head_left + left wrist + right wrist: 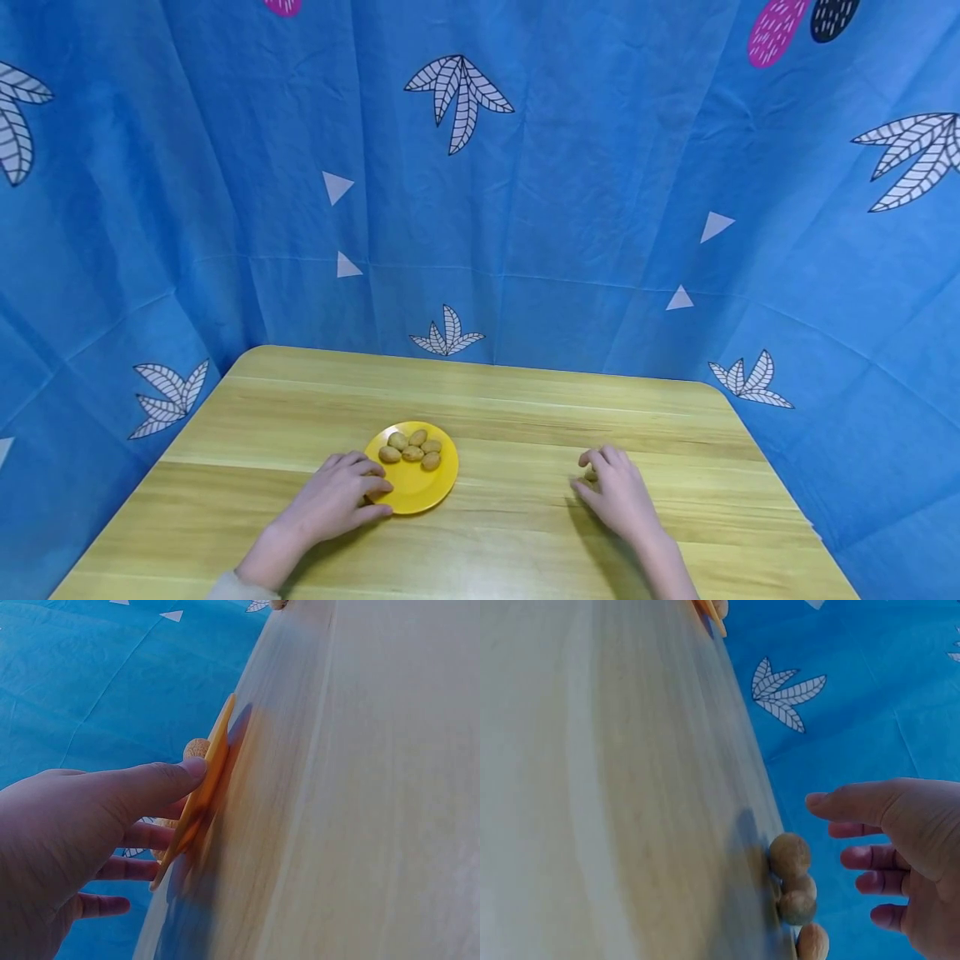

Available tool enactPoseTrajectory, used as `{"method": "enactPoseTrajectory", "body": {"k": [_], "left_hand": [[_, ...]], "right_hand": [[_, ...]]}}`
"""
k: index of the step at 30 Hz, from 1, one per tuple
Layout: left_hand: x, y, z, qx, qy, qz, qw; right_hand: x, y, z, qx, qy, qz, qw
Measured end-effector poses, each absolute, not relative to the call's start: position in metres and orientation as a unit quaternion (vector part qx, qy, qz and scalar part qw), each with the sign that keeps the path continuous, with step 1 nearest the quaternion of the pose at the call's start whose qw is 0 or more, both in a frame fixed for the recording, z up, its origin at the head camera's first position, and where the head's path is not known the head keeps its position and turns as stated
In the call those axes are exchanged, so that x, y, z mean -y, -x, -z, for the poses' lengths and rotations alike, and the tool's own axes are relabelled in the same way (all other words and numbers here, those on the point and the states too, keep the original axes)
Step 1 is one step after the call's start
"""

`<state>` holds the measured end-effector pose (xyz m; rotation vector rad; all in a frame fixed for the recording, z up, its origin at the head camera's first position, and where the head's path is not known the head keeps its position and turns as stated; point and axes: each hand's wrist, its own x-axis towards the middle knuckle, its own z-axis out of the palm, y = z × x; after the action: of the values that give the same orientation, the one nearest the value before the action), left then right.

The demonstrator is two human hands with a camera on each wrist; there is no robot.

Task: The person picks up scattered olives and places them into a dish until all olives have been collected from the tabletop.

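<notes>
On the yellow plate (pixel 414 493) lie several small brown rounded pieces (pixel 412 453). My left hand (pixel 330 502) is at the plate's left side, its fingers loosely spread over the rim; in the left wrist view the thumb of this hand (pixel 90 817) touches the plate's edge (pixel 217 761). Over to the right, my right hand (pixel 621 496) hovers with fingers slightly bent above more brown pieces (pixel 591 474), mostly hidden by it. The right wrist view has this hand (pixel 907 855) beside several pieces (pixel 790 856), with a gap between them and its fingertips.
The light wooden table (pixel 495 417) has rounded back corners. Behind it and along both sides hangs a blue curtain (pixel 570 208) with leaf and triangle prints. A bare stretch of wood lies between the plate and my right hand.
</notes>
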<state>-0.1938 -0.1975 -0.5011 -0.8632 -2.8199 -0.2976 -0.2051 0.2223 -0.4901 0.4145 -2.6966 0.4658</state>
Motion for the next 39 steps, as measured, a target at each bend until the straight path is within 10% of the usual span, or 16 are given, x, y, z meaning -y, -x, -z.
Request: {"method": "enactPoseTrajectory", "body": {"k": [39], "left_hand": [[0.197, 0.193, 0.499, 0.947, 0.289, 0.108, 0.090]], "right_hand": [[-0.230, 0.200, 0.498, 0.982, -0.100, -0.128, 0.101]]}}
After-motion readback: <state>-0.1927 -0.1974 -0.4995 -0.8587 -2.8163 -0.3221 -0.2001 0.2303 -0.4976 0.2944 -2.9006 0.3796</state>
